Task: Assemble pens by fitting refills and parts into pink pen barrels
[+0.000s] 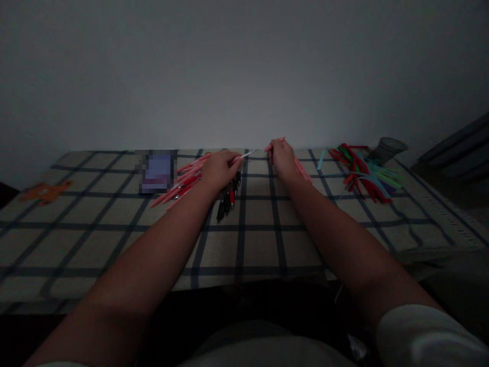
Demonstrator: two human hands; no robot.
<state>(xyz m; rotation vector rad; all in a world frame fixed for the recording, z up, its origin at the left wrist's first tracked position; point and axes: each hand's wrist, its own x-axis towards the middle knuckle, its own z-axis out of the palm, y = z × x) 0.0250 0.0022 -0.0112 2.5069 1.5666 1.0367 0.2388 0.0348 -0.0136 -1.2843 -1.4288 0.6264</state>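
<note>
My left hand (pixel 220 169) is closed in a pinch on a thin whitish pen refill (pixel 249 154), which points right toward my other hand. My right hand (pixel 282 159) grips a pink pen barrel (pixel 268 148); a gap separates it from the refill. Several pink pens (pixel 182 189) lie in a pile left of and partly behind my left hand. Below that hand is a bunch of black pen parts (pixel 226 203), with a red piece (pixel 231 199) among them. More pink pens (pixel 302 170) lie beside my right wrist, partly hidden by it.
On the checked tablecloth (pixel 260 244) at the right are colourful strips (pixel 362 176) and a tipped, see-through cup (pixel 387 148). A blurred-out phone-like object (pixel 157 173) lies at the left, with an orange flat item (pixel 46 192) farther left. A wall (pixel 244 76) stands behind the table.
</note>
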